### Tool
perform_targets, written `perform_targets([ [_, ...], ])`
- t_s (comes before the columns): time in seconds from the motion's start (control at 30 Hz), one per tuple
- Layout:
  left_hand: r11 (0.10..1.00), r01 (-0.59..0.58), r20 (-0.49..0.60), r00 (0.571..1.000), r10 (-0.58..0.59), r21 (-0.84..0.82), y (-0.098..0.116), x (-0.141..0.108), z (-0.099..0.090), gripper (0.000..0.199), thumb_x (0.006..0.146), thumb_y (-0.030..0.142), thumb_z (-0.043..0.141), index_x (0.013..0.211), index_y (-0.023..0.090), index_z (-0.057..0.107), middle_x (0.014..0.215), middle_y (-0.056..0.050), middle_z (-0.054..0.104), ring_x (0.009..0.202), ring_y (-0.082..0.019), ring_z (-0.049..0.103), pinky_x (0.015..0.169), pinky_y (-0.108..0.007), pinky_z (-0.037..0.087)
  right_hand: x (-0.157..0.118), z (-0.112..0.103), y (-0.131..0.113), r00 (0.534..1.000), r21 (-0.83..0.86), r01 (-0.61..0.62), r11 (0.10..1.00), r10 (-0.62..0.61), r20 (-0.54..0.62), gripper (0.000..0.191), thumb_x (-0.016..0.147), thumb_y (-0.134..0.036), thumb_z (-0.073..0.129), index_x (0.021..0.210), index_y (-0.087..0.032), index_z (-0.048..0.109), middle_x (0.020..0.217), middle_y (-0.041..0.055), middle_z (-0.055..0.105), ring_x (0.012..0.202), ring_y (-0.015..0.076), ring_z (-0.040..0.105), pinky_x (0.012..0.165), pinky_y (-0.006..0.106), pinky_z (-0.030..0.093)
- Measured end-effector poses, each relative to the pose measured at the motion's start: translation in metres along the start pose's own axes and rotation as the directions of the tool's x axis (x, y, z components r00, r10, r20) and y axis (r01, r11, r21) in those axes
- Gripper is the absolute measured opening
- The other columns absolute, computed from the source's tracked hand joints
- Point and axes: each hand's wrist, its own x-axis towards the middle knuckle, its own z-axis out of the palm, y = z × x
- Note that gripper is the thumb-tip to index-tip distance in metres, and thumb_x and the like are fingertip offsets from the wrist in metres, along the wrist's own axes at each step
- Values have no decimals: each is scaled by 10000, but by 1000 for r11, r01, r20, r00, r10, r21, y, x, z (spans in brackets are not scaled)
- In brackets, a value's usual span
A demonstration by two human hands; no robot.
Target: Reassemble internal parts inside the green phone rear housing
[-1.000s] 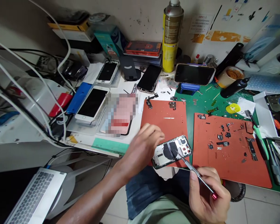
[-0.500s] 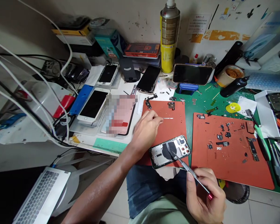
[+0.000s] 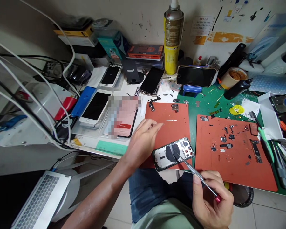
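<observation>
Right hand (image 3: 212,202) grips metal tool (image 3: 195,172) over phone shell (image 3: 172,152), left hand (image 3: 144,135) beside it, fingers closed, contents unclear; likely interior work, next wanting a steady tip.

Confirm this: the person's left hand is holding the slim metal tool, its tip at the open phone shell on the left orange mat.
Not quite: the head view shows the right hand holding the slim metal tool, its tip at the open phone shell on the left orange mat.

Pale green top (image 3: 166,214); dark blue jeans (image 3: 143,195); left forearm (image 3: 102,192) bare.
</observation>
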Motion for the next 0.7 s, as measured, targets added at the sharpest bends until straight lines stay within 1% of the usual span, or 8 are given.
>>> perform_targets([
  [0.07,997,-65,10,998,65,-48,10,-20,-4,229,1138,243,528,1281,206,703,1079,-71,720,1001,-228,669,929,-409,600,-1,-1,3,1000,-34,11,999,-12,-20,402,836,87,786,1102,-167,625,947,24,687,795,183,688,684,375,597],
  [0.1,992,-95,72,992,100,-81,15,-31,-4,265,1126,302,575,1366,216,650,1172,-88,734,1065,-248,681,949,-432,611,-1,0,4,1000,-49,15,999,-16,-20,410,834,83,792,1112,-170,627,958,28,693,804,191,701,687,383,610],
  [0.17,977,-185,136,971,199,-109,23,-54,-2,581,1057,454,683,1548,203,499,1435,-169,688,1333,-341,633,1097,-547,586,-1,1,8,1000,-69,24,997,-25,-17,413,835,75,796,1121,-172,630,967,37,700,810,202,717,688,388,624],
  [0.2,976,-192,156,966,206,-99,26,-63,0,677,1036,470,709,1595,196,444,1519,-195,644,1424,-372,584,1140,-577,568,-1,2,10,999,-70,28,997,-29,-14,408,839,69,793,1125,-172,629,964,39,701,810,205,720,687,386,626],
  [0.27,975,-206,163,962,217,-85,29,-76,5,724,1033,415,725,1635,194,390,1570,-204,617,1466,-379,565,1172,-580,560,0,6,13,1000,-73,30,997,-30,-6,396,855,56,783,1134,-176,624,949,35,697,806,203,716,685,377,623],
  [0.37,974,-214,154,962,224,-75,29,-79,8,696,1039,310,730,1632,195,386,1556,-194,639,1422,-361,604,1149,-549,590,3,15,15,999,-72,33,997,-32,8,387,876,56,763,1147,-178,617,940,32,690,813,196,708,692,362,614],
  [0.47,973,-195,165,963,214,-120,28,-74,3,700,1034,293,738,1628,218,376,1543,-183,650,1408,-356,604,1124,-556,607,5,24,12,999,-62,53,997,-52,8,380,874,71,757,1141,-158,613,929,36,675,813,187,695,686,341,595],
  [0.7,965,18,252,966,50,-263,32,-70,-7,590,1007,285,781,1513,298,478,1492,-135,640,1385,-313,626,1112,-518,622,6,37,8,996,-96,86,992,-86,3,310,930,1,741,1123,-193,595,893,2,649,773,175,686,676,340,595],
])
